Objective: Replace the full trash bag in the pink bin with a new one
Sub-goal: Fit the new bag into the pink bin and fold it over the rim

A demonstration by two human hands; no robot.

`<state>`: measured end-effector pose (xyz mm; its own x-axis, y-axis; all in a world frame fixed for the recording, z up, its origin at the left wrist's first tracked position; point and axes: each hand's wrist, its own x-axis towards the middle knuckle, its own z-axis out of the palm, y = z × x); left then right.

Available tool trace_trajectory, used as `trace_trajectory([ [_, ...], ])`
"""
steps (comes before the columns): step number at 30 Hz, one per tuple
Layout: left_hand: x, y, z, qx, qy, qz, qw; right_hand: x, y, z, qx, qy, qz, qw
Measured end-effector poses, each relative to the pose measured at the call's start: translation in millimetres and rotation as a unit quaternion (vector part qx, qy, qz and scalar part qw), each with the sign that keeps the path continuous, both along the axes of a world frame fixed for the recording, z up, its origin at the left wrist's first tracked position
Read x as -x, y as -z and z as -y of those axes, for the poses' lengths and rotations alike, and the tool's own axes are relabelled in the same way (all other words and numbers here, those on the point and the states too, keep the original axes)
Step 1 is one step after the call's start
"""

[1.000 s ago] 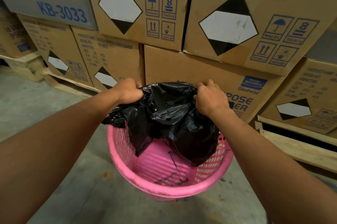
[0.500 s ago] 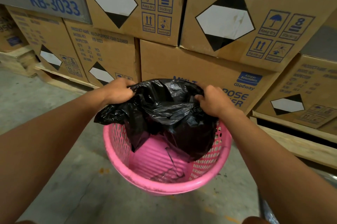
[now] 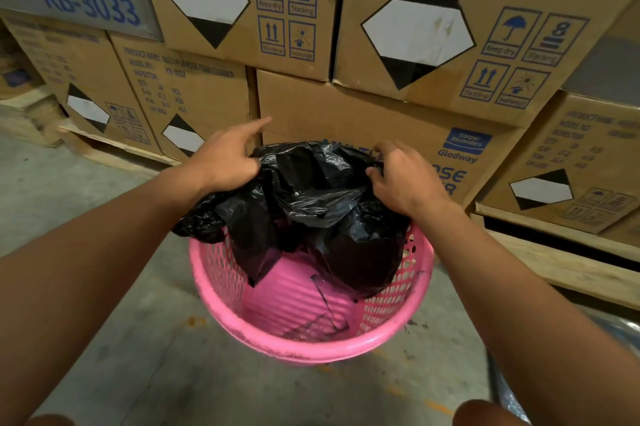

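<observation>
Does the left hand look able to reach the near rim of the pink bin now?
Probably yes. The left hand holds the black trash bag at the far side; the near rim of the pink bin is bare, and nothing stands between them.

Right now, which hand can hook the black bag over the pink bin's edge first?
Probably the right hand: its fingers curl on the black bag just above the rim of the pink bin. The left hand grips too, but its forefinger sticks out, so that hold looks looser.
</observation>
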<state>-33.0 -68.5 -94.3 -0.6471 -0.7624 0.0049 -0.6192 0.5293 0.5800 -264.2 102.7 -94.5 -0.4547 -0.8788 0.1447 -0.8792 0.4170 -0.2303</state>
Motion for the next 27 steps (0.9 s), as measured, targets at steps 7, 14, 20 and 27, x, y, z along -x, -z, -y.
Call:
trace_trajectory([
  [7,-1,14,7,-0.049,-0.005,0.052,0.997,5,13,11,-0.057,-0.017,0.090,0.994],
  [14,10,9,11,-0.043,-0.007,0.052,0.998,0,9,20,-0.069,-0.006,0.013,0.998],
  [20,27,21,6,0.007,0.026,0.046,0.999,-2,17,26,-0.051,-0.029,0.059,0.996],
  [27,26,20,7,-0.002,0.022,0.069,0.997,3,12,35,-0.108,0.015,0.127,0.986],
])
